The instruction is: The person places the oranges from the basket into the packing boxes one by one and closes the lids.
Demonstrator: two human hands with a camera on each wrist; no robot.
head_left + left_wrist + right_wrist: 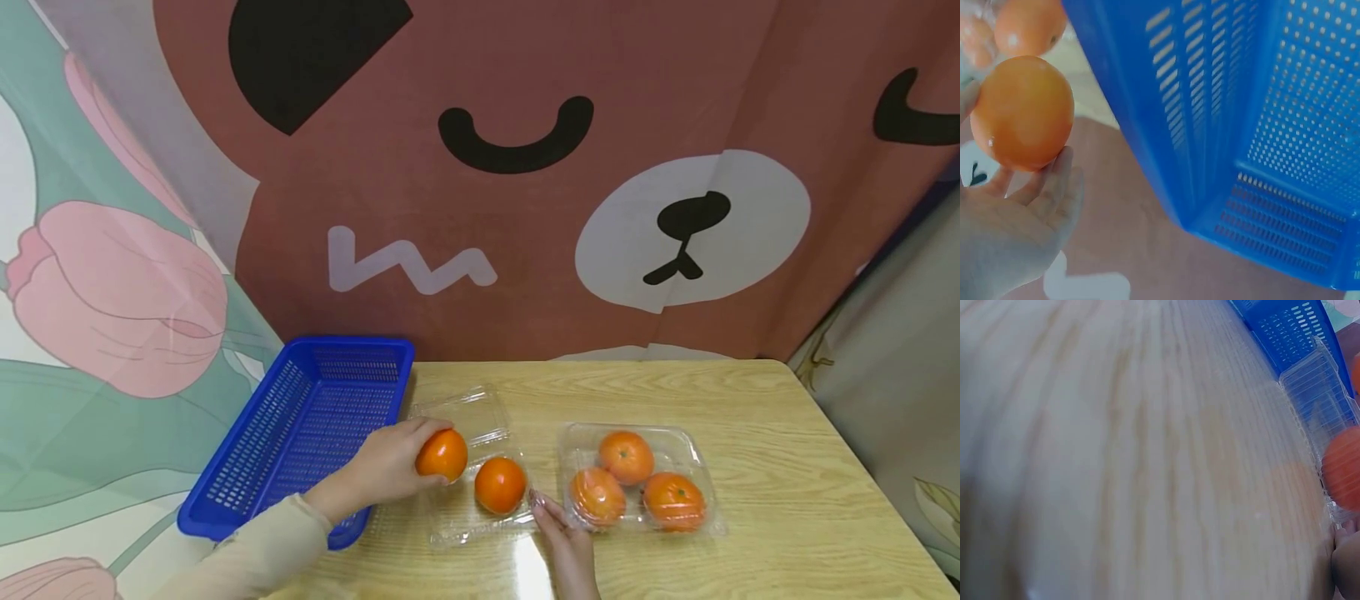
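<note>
My left hand [393,458] grips a glossy orange [442,456] between thumb and fingers, over the left part of an open clear plastic box [468,533]. In the left wrist view the same orange [1022,114] sits in the curled fingers, beside the blue basket [1147,150]. Another orange [500,485] lies inside the open box, whose lid is folded back toward the wall. At the box's right edge my right hand [566,542] pinches the rim with its fingertips. In the right wrist view only part of that hand [1347,559] shows, at the box's corner.
A blue perforated basket [296,442] stands at the table's left side. To the right, a clear box [693,454] contains 3 oranges. The wooden table [787,500] meets a printed curtain [525,317] at the back.
</note>
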